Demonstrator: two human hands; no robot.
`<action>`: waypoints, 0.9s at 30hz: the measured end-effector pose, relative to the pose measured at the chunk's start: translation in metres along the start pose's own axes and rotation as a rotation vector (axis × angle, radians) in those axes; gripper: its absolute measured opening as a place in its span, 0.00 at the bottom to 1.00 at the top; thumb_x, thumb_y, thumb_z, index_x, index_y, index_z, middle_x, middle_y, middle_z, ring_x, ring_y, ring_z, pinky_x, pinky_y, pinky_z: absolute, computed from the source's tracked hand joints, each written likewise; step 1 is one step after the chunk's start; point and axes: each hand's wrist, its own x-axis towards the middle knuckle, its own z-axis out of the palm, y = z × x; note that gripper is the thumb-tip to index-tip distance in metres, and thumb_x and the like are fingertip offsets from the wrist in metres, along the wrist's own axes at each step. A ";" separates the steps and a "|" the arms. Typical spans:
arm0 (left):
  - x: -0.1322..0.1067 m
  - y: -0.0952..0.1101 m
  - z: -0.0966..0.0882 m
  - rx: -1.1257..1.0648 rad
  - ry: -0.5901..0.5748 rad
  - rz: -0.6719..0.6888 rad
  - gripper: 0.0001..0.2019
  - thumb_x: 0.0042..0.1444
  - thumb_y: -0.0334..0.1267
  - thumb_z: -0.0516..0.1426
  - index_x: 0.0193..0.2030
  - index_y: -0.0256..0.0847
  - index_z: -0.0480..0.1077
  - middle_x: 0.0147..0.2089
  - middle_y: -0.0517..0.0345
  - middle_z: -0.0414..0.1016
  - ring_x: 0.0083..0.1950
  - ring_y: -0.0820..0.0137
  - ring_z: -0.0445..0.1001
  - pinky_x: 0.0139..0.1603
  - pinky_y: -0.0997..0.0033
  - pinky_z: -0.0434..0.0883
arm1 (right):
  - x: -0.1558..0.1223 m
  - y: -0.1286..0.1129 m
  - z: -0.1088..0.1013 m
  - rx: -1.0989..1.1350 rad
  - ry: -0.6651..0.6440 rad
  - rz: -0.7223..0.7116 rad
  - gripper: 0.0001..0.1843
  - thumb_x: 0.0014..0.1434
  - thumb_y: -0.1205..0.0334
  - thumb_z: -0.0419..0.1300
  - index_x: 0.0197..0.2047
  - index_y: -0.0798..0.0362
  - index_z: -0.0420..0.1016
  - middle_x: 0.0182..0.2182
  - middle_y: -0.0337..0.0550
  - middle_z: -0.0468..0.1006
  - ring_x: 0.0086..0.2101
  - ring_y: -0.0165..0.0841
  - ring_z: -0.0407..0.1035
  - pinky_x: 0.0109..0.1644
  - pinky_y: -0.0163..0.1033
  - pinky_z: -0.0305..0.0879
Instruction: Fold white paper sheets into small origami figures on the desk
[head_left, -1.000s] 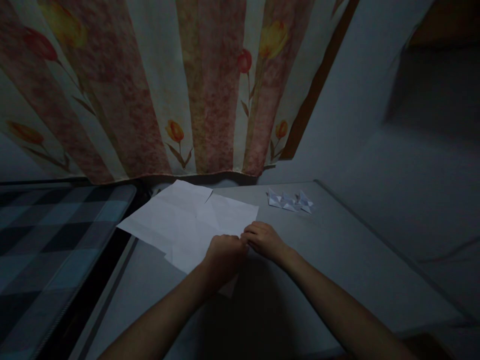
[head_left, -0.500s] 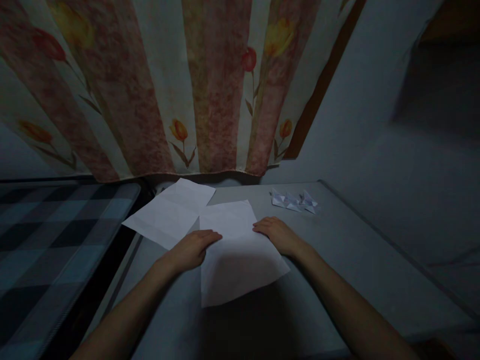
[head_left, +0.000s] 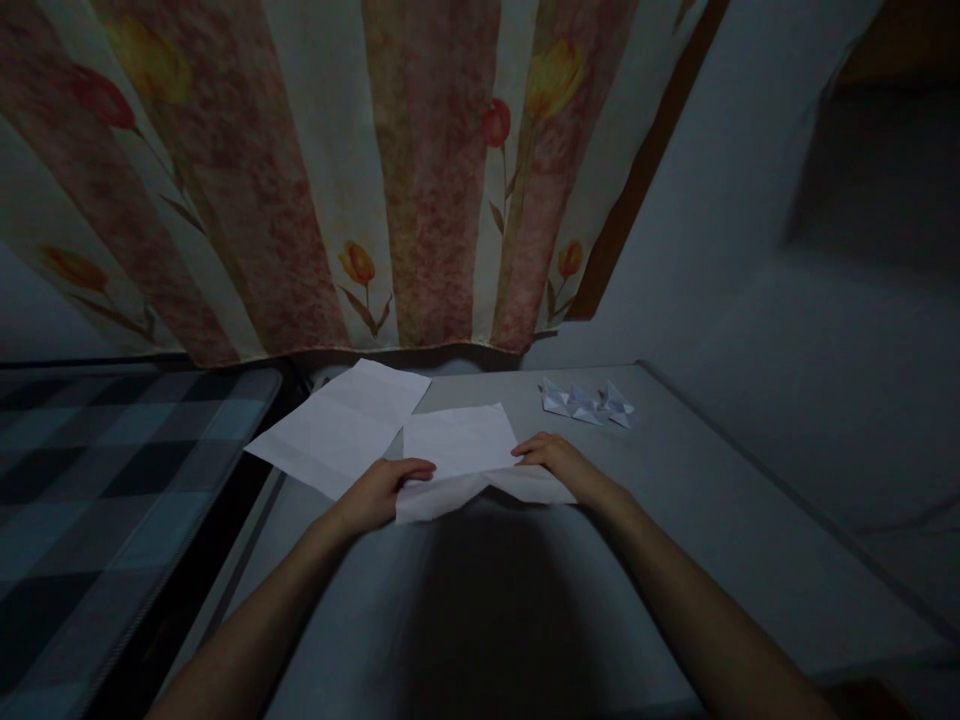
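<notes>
**Pale table (head_left: 675,560) in dim light, a sheet of paper (head_left: 457,440) bent at its near side**

The left hand (head_left: 379,492) is narrow, pinching the sheet's left edge with its thumb on top; its fingers are mostly hidden. The right hand (head_left: 559,465) holds the right edge, fingers gathered close together.

The sheet lies between them, near the middle of the table. Half a second ago its near part spread broadly toward the body; now it shows as a thin, wavy strip, its edge arching up midway. Both hands stay near the same spots. The far part stays fairly flat, faintly creased.

Just beyond the left hand, a second sheet (head_left: 345,425) lies flat, its position unchanged. Farther off, past the right hand, small folded papers (head_left: 555,400) stand in a row, pointed and crisp.

A dark shadow (head_left: 495,610) falls on the smooth table toward the body. Left of it sits a checked mattress (head_left: 135,460). Behind hangs a striped cloth curtain (head_left: 442,200) printed with tulips, beside a plain wall (head_left: 712,280).
</notes>
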 end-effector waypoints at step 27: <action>0.050 0.018 0.031 0.691 0.417 0.073 0.26 0.61 0.42 0.49 0.65 0.35 0.53 0.69 0.39 0.49 0.70 0.52 0.46 0.66 0.49 0.52 | 0.020 -0.023 -0.006 -0.235 0.323 0.231 0.33 0.52 0.43 0.62 0.54 0.57 0.67 0.52 0.58 0.69 0.53 0.48 0.62 0.55 0.52 0.59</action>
